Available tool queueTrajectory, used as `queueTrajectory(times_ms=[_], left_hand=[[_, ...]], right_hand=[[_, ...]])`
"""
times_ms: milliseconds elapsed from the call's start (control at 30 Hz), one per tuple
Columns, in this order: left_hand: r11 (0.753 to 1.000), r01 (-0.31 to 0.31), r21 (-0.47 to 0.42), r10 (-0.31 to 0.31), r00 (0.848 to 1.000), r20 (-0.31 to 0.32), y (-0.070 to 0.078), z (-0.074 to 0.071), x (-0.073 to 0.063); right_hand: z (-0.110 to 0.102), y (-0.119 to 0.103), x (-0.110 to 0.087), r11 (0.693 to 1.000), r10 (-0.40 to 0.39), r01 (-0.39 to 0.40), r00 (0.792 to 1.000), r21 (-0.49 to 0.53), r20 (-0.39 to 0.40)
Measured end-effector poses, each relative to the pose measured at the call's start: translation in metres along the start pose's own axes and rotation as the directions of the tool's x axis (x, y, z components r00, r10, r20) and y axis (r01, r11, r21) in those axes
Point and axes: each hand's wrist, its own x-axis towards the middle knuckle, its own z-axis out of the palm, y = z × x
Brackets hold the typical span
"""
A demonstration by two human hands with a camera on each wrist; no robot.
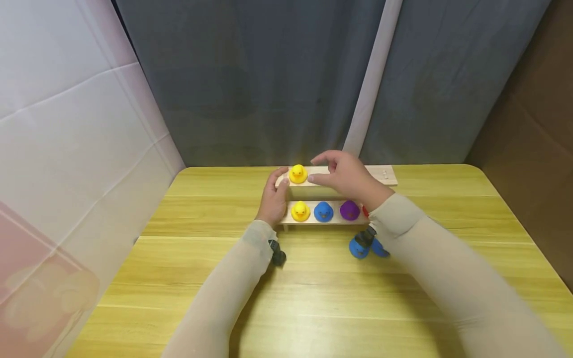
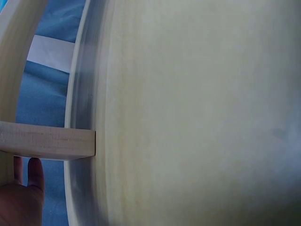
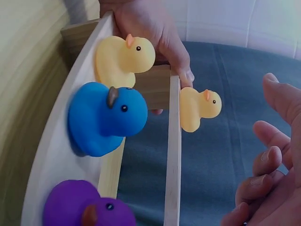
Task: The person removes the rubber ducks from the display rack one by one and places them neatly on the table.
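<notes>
In the head view my left hand (image 1: 272, 203) grips the left end of a two-step wooden stand (image 1: 375, 172), its thumb near a yellow rubber duck (image 1: 298, 174) on the upper step. Just right of that duck, my right hand (image 1: 350, 175) is held over the upper step, thumb and forefinger apart, with nothing between them. On the lower step sit another yellow duck (image 1: 300, 212), a blue duck (image 1: 323, 212) and a purple duck (image 1: 349, 211). A red thing (image 1: 365, 211) beside them is mostly hidden by the right wrist.
Two blue ducks, one left (image 1: 358, 249) and one right (image 1: 380, 248), are on the wooden table (image 1: 313, 308) before the stand, partly covered by the right wrist's camera. A grey curtain (image 1: 268, 89) hangs behind the table; a white cloth (image 1: 71, 119) is at the left.
</notes>
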Motion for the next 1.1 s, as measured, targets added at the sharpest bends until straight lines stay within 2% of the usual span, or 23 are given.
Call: queueTrajectory(times_ms=[200, 333, 500, 867, 1100], left_hand=[[1.0, -0.008, 0.002, 0.008, 1.0, 0.002, 0.0, -0.002, 0.0], [1.0, -0.014, 0.001, 0.014, 1.0, 0.006, 0.0, -0.004, 0.0], [1.0, -0.016, -0.024, 0.016, 1.0, 0.018, -0.001, -0.003, 0.001], [0.999, -0.019, -0.031, 0.02, 1.0, 0.024, -0.001, -0.004, 0.002], [0.997, -0.012, -0.08, 0.015, 0.999, 0.041, -0.004, -0.004, 0.005]], right_hand=[[0.006, -0.006, 0.011, 0.999, 0.043, -0.043, 0.999, 0.029, 0.002], [0.01, -0.01, 0.017, 0.998, 0.044, -0.044, 0.999, 0.043, 0.008], [0.016, -0.011, 0.022, 0.999, 0.04, -0.04, 0.999, 0.024, 0.024], [0.024, -0.01, 0.031, 0.995, 0.101, -0.101, 0.993, -0.012, 0.067], [0.028, -0.011, 0.033, 0.995, 0.097, -0.095, 0.992, -0.03, 0.076]])
